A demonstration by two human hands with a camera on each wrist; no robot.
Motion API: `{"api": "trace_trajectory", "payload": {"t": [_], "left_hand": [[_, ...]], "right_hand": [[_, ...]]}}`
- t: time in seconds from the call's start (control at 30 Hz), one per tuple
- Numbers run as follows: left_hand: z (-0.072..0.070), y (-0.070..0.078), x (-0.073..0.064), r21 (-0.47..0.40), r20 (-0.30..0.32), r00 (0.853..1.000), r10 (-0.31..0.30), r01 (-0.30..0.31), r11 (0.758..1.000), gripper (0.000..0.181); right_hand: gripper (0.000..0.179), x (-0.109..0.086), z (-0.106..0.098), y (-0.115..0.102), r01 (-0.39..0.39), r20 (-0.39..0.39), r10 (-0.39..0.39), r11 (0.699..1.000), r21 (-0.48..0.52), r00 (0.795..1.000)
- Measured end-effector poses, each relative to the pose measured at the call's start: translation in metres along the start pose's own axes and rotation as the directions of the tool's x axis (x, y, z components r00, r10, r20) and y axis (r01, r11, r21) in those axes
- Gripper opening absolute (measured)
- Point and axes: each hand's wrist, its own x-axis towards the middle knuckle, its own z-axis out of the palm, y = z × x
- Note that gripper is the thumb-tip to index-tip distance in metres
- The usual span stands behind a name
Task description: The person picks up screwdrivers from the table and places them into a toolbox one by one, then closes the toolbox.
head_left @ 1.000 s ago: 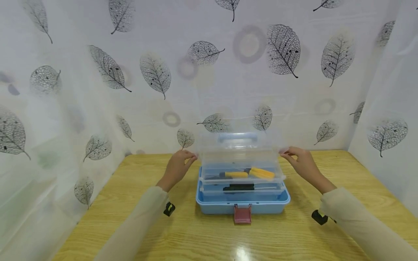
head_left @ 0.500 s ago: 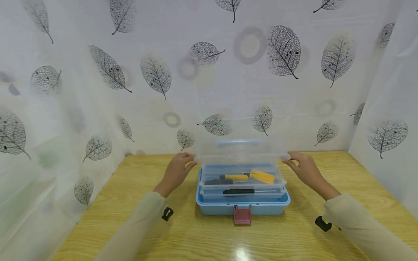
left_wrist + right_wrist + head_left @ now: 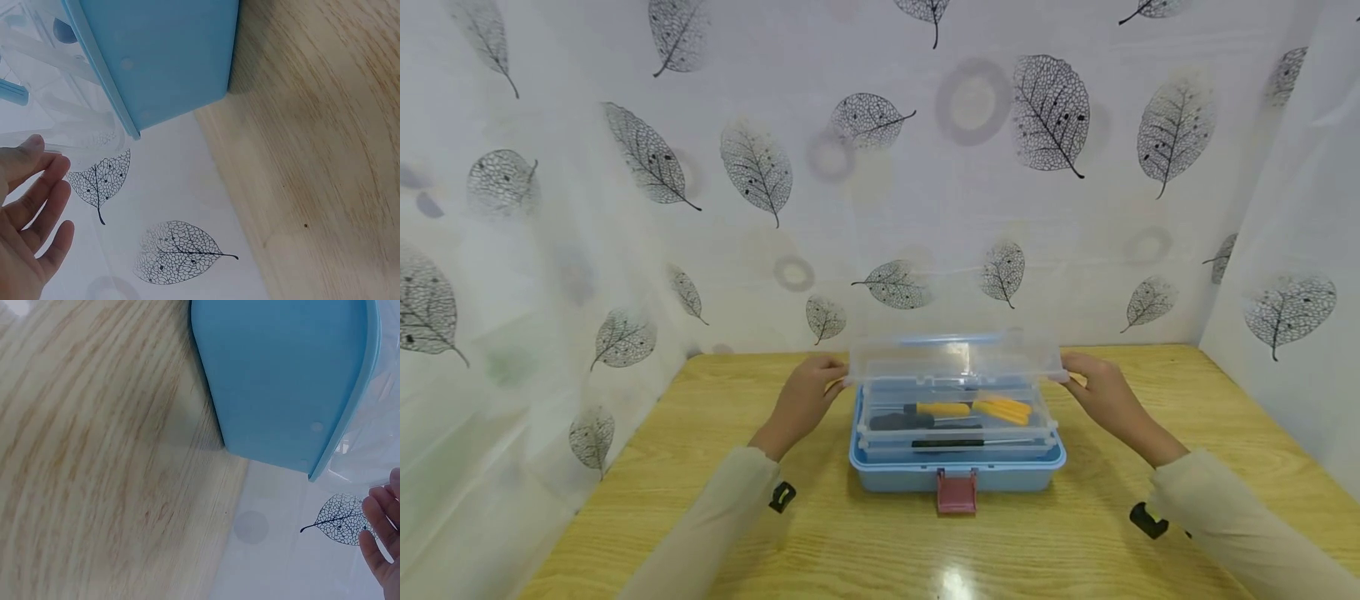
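A light-blue toolbox point(image 3: 895, 481) stands in the head view with its clear lid point(image 3: 895, 360) raised at a tilt. My left hand point(image 3: 801, 398) pinches the lid's left edge between thumb and fingers. At the opposite edge my right hand point(image 3: 1108, 400) grips the lid the same way. Clear trays inside hold a yellow-handled screwdriver point(image 3: 943, 409), a yellow object point(image 3: 1002, 410), a dark-handled tool point(image 3: 901, 422) and, lower down, a black-handled tool point(image 3: 947, 443). A pink latch point(image 3: 957, 493) hangs down in front. In the left wrist view, the other fingers of my left hand point(image 3: 31, 219) are loosely bent.
The toolbox rests on a wood-grain table point(image 3: 820, 542). Behind it and along both sides hangs a white curtain point(image 3: 925, 208) printed with leaves. Dark devices are strapped at both wrists, below the sleeves.
The clear lid has swung down and toward me, with both hands holding its sides. Both hands have sunk slightly and come nearer. The toolbox base has stayed in place.
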Motion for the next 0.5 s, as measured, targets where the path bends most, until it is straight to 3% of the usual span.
{"api": "trace_trajectory", "payload": {"t": [0.5], "left_hand": [[-0.001, 0.004, -0.004, 0.009, 0.054, 0.999, -0.001, 0.000, 1.000, 0.020]], "right_hand": [[0.026, -0.004, -0.006, -0.012, -0.005, 0.087, 0.010, 0.999, -0.053, 0.996]]}}
